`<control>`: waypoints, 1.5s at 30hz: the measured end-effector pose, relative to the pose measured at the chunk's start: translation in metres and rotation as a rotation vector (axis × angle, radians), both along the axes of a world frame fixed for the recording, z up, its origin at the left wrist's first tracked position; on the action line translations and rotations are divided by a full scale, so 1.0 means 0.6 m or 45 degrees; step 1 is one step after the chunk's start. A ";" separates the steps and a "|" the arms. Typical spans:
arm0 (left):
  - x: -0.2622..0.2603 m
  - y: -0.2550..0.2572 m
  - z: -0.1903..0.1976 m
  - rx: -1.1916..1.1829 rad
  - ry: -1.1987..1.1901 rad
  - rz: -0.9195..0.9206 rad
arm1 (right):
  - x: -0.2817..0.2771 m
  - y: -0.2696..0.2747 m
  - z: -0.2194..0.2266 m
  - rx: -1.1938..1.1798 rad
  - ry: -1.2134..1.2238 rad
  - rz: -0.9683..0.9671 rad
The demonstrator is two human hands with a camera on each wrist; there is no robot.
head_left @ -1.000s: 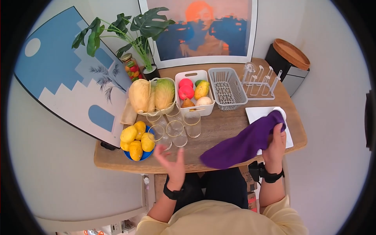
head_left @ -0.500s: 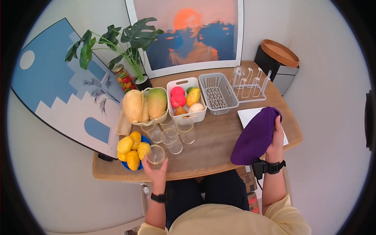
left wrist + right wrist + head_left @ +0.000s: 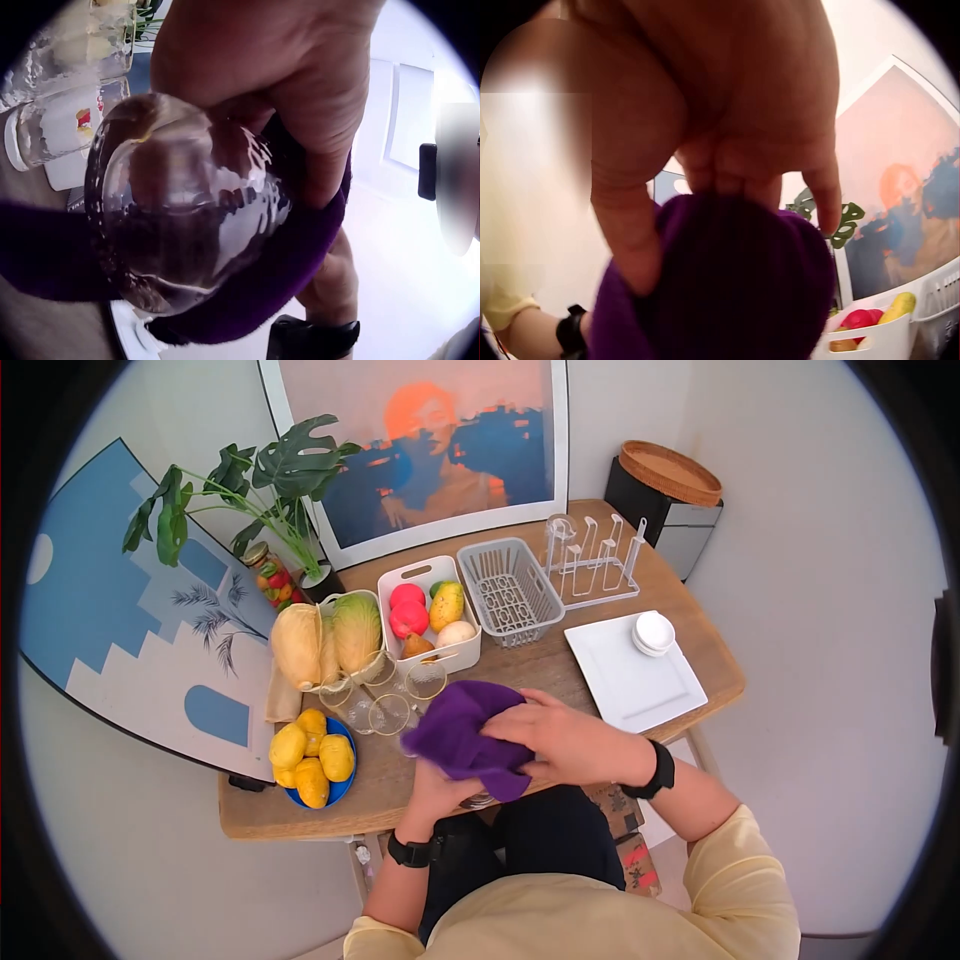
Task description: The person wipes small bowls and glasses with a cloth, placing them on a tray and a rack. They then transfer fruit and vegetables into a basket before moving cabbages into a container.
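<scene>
My left hand (image 3: pixel 431 792) grips a clear drinking glass (image 3: pixel 180 225) just off the table's front edge. In the head view only the glass base (image 3: pixel 480 800) peeks out below a purple cloth (image 3: pixel 462 735). My right hand (image 3: pixel 548 738) presses that cloth over the glass, fingers curled into the fabric. The left wrist view shows the glass (image 3: pixel 180 225) from its base, with purple cloth (image 3: pixel 300 259) wrapped behind it. In the right wrist view the fingers (image 3: pixel 727 165) pinch the cloth (image 3: pixel 735 292).
On the wooden table (image 3: pixel 540 665) stand several empty glasses (image 3: pixel 390 710), a blue plate of lemons (image 3: pixel 310 752), a basket of cabbages (image 3: pixel 330 640), a white bin of fruit (image 3: pixel 430 610), a grey basket (image 3: pixel 510 590), a drying rack (image 3: pixel 590 555) and a white plate (image 3: pixel 630 675) with small bowls (image 3: pixel 653 632).
My left hand picked a glass up from beside the lemons and brought it toward me. My right hand carried the purple cloth from the right side over onto that glass.
</scene>
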State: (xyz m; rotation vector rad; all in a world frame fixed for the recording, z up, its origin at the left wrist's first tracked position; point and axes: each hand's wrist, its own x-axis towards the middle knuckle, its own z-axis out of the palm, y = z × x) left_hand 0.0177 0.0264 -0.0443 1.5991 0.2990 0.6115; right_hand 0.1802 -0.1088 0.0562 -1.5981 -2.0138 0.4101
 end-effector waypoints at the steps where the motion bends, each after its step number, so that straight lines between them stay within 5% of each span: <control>1: 0.013 0.001 0.016 -0.004 -0.018 -0.098 | 0.008 -0.002 0.000 -0.072 -0.121 -0.009; 10: 0.039 0.013 0.028 0.169 0.046 -0.317 | 0.011 0.010 -0.098 0.361 0.079 -0.085; 13: 0.031 0.028 -0.013 -0.062 0.063 0.025 | 0.012 0.000 -0.089 0.586 0.043 -0.184; 15: 0.024 0.029 -0.027 -0.998 0.222 -0.077 | 0.014 -0.009 -0.089 0.736 0.006 -0.223; 16: 0.019 0.027 -0.026 -1.170 0.232 -0.300 | 0.012 -0.014 -0.088 0.730 0.008 -0.230; 19: 0.017 0.003 -0.021 -1.237 0.154 -0.240 | 0.002 -0.016 -0.090 0.766 -0.022 -0.169; 20: 0.020 -0.007 -0.017 -1.240 0.150 -0.242 | -0.005 -0.008 -0.098 0.681 0.262 -0.336; 22: 0.028 -0.022 -0.004 -0.532 0.171 0.186 | -0.003 0.000 -0.110 0.595 0.540 -0.502; 23: 0.030 -0.022 -0.011 -0.534 0.172 0.182 | -0.001 -0.002 -0.117 0.376 0.789 -0.606; 24: 0.036 -0.023 -0.009 -0.187 0.081 0.179 | 0.002 -0.004 -0.122 0.148 1.032 -0.704; 25: 0.039 -0.026 -0.004 0.161 -0.010 0.176 | 0.001 -0.006 -0.126 0.146 1.031 -0.708; 26: 0.036 -0.027 0.002 0.160 -0.007 0.172 | -0.001 -0.007 -0.130 0.243 1.090 -0.726; 29: 0.031 -0.017 0.030 -0.206 0.161 0.039 | 0.001 -0.008 -0.144 0.477 0.959 -0.730; 31: 0.027 0.010 0.030 -1.230 0.071 -0.336 | 0.001 -0.007 -0.148 0.603 0.758 -0.709; 32: 0.029 0.003 0.028 -1.232 0.064 -0.334 | -0.004 -0.006 -0.137 0.658 0.707 -0.646; 34: 0.040 -0.017 0.023 -0.614 -0.074 0.075 | -0.008 -0.004 -0.114 0.622 0.728 -0.571; 35: 0.042 -0.018 0.019 -0.614 -0.075 0.073 | -0.001 -0.004 -0.112 0.624 0.727 -0.573; 37: 0.046 -0.024 0.011 0.722 -0.165 0.324 | 0.009 -0.013 -0.113 0.101 1.325 -0.726; 38: 0.041 -0.029 0.010 0.715 -0.163 0.323 | 0.001 -0.017 -0.114 0.177 1.519 -0.735; 39: 0.034 -0.033 0.021 -0.037 -0.146 0.163 | -0.007 -0.018 -0.123 0.174 1.519 -0.736; 40: 0.031 -0.033 0.027 -0.782 -0.123 -0.006 | -0.015 -0.016 -0.133 0.405 1.128 -0.756; 42: 0.032 -0.007 0.017 -0.940 -0.013 -0.063 | -0.015 -0.012 -0.109 0.785 0.406 -0.662; 44: 0.033 -0.003 0.009 -1.094 0.092 -0.126 | -0.021 -0.011 -0.109 0.661 0.717 -0.662; 45: 0.031 -0.017 0.011 -0.712 0.019 -0.024 | -0.024 -0.011 -0.110 0.524 1.028 -0.659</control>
